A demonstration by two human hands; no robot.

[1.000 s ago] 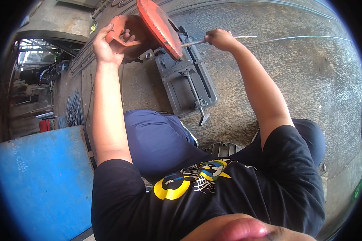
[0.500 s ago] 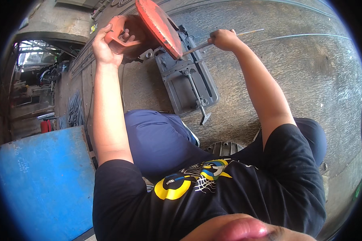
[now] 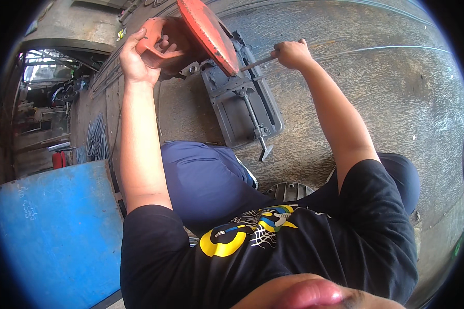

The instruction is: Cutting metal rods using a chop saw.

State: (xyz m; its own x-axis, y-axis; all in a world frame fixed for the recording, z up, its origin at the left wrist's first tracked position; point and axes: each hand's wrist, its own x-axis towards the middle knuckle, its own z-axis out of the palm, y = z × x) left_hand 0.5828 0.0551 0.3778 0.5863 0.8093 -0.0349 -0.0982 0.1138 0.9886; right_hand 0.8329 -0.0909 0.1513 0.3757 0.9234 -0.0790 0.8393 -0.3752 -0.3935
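My left hand [image 3: 141,59] is wrapped round the orange D-shaped handle of a chop saw [image 3: 209,37]. The saw's round orange guard, scuffed along its rim, hides the disc. Under it lies the grey metal base [image 3: 222,121], fitted with a vise screw [image 3: 250,114] that points back toward me. To the right of the guard, my right hand [image 3: 293,54] is closed on a thin metal rod [image 3: 259,63]. One end of the rod runs in beside the guard at the vise; the contact there is hidden. Its other end extends rightward past my fist.
Long rods [image 3: 386,48] lie across the worn floor to the right and far side. A blue metal sheet [image 3: 56,226] is at left, with a bundle of short rods [image 3: 97,139] beyond it. A ribbed metal part [image 3: 290,191] sits between my legs.
The view has shifted slightly. My right hand has moved a little to the right and nearer along with the rod. My left hand keeps its grip on the saw handle.
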